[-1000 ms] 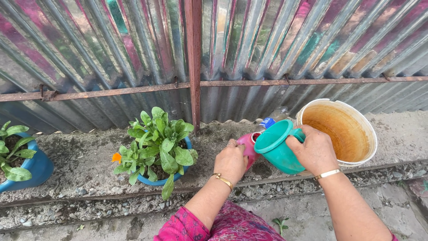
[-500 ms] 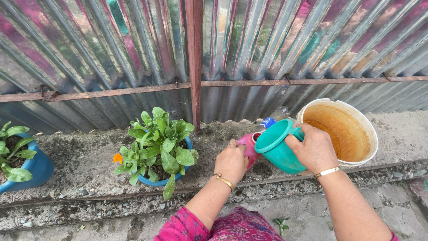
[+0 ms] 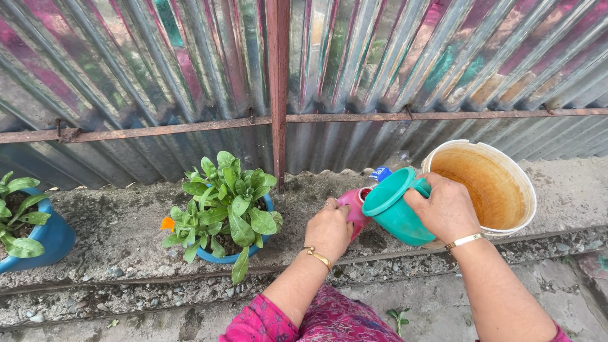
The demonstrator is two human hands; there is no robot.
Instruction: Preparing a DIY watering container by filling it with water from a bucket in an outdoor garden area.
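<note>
Two hands, right hand [image 3: 445, 209] in closed grip on one teal plastic jug [image 3: 399, 208] tilted over one small pink pot [image 3: 352, 209] held by left hand [image 3: 328, 229], on concrete ledge [image 3: 114, 234], one cream bucket [image 3: 500, 190], two blue potted plants [image 3: 229, 209].

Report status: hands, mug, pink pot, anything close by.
Right hand grips teal mug, tilted over pink pot. Left hand steadies the pot. White bucket right behind the mug; blue flowerpot stands apart, left.
</note>
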